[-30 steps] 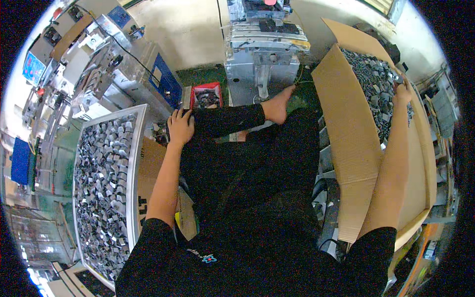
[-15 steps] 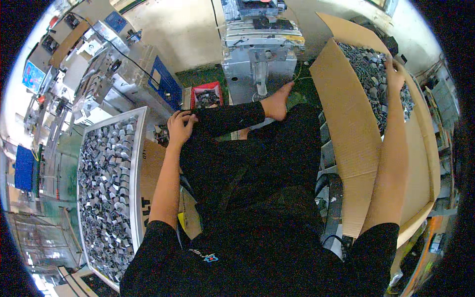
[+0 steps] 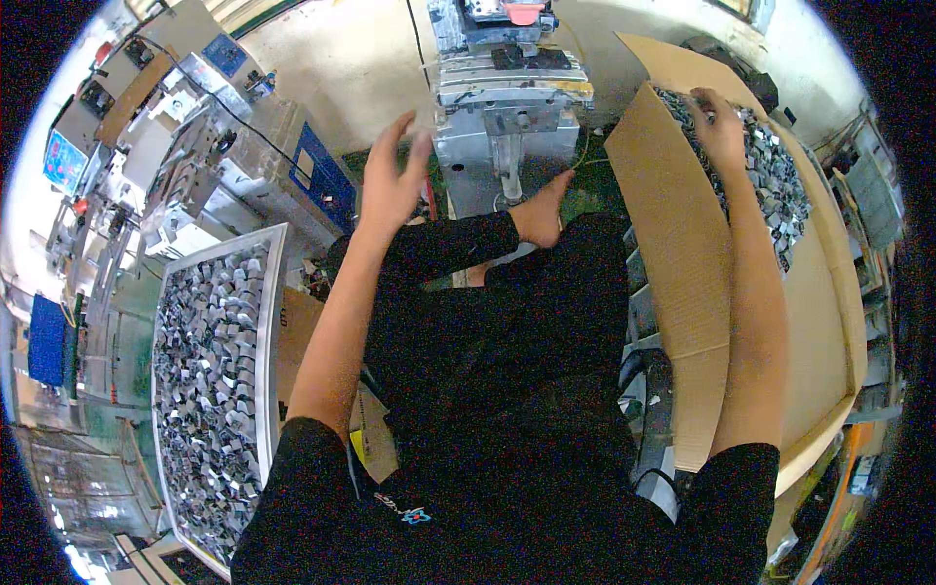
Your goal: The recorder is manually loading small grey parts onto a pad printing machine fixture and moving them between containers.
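Note:
My left hand (image 3: 393,185) is raised in front of the grey machine's (image 3: 512,127) left side, above my bent leg. Its fingers are stretched and apart, somewhat blurred, with nothing seen in them. Over the open cardboard box (image 3: 673,292) on the right hovers my right hand (image 3: 721,141), fingers curled together at the box's far inner side. What those fingers hold, if anything, is hidden. Small grey metal pieces (image 3: 775,185) are heaped in the far part of this box, close beside the right hand.
To my left stands a white-rimmed tray (image 3: 275,341) full of small grey metal pieces. A blue plastic crate (image 3: 327,180) leans near the machinery at left. My bare foot (image 3: 541,214) rests before the machine's base. The box's tall near flap rises beside my right forearm.
My left hand has lifted off my knee and moved up and right toward the machine, its fingers spreading. My right hand has shifted left across the box, toward its inner flap.

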Demonstrator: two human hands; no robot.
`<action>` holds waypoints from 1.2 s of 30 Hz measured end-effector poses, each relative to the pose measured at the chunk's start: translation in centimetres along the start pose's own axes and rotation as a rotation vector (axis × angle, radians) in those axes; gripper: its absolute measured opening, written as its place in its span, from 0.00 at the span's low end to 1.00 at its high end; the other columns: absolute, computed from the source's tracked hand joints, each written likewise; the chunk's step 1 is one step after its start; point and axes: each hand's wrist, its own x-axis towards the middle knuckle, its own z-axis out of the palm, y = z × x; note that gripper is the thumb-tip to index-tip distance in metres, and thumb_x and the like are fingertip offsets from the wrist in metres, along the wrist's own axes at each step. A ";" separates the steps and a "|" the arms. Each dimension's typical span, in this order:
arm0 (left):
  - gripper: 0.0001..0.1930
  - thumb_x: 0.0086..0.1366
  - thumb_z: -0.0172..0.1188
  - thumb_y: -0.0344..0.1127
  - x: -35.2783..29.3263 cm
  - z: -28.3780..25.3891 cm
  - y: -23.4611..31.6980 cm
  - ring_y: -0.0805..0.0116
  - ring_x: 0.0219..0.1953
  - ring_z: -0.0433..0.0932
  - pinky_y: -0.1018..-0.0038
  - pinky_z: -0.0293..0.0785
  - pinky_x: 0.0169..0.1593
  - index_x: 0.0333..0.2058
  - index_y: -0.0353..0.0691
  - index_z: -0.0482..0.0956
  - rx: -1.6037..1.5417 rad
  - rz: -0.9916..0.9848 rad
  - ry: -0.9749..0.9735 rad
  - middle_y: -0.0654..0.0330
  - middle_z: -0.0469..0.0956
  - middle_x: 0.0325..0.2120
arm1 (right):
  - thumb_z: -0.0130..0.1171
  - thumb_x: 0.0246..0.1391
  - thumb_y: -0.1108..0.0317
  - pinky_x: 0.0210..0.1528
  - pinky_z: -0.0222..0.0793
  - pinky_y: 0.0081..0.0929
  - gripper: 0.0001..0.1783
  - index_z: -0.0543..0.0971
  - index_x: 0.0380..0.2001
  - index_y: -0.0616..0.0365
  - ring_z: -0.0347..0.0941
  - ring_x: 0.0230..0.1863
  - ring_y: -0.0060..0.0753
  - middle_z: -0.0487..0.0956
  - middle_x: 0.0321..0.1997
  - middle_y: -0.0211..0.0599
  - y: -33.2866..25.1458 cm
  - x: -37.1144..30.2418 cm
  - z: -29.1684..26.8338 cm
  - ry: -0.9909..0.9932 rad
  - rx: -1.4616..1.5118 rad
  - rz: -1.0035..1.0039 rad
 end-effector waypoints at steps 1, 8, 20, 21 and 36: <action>0.27 0.68 0.58 0.48 1.6 0.6 1.6 0.50 0.58 0.73 0.62 0.66 0.61 0.56 0.33 0.72 0.065 0.091 0.018 0.43 0.75 0.53 | 0.62 0.58 0.58 0.46 0.74 0.41 0.16 0.79 0.44 0.56 0.80 0.45 0.52 0.82 0.43 0.50 -0.2 -0.1 0.3 0.000 -0.001 -0.004; 0.41 0.55 0.66 0.62 10.2 6.3 4.7 0.43 0.56 0.73 0.57 0.69 0.60 0.55 0.29 0.74 0.221 0.309 -0.046 0.38 0.75 0.52 | 0.65 0.54 0.53 0.41 0.73 0.45 0.19 0.78 0.38 0.59 0.78 0.37 0.57 0.81 0.34 0.53 -0.2 -0.4 0.8 -0.131 -0.044 0.073; 0.43 0.49 0.68 0.67 15.1 8.9 4.0 0.51 0.49 0.81 0.65 0.74 0.55 0.50 0.32 0.79 0.068 0.003 -0.425 0.45 0.81 0.45 | 0.64 0.54 0.61 0.44 0.74 0.43 0.15 0.79 0.40 0.61 0.79 0.41 0.57 0.81 0.38 0.54 -1.5 -1.0 0.7 -0.176 0.055 0.156; 0.42 0.49 0.68 0.67 15.1 9.0 3.6 0.52 0.49 0.80 0.65 0.74 0.55 0.50 0.32 0.79 0.051 0.022 -0.385 0.45 0.81 0.45 | 0.63 0.55 0.62 0.45 0.74 0.43 0.15 0.79 0.41 0.61 0.79 0.42 0.57 0.81 0.39 0.54 -1.4 -0.8 0.8 -0.171 0.059 0.150; 0.34 0.58 0.61 0.65 15.4 8.9 3.4 0.49 0.53 0.78 0.62 0.72 0.57 0.53 0.43 0.78 0.051 0.015 -0.385 0.48 0.79 0.50 | 0.58 0.58 0.72 0.50 0.75 0.38 0.14 0.79 0.47 0.59 0.80 0.47 0.51 0.82 0.48 0.48 -3.5 0.4 0.4 -0.084 0.100 0.028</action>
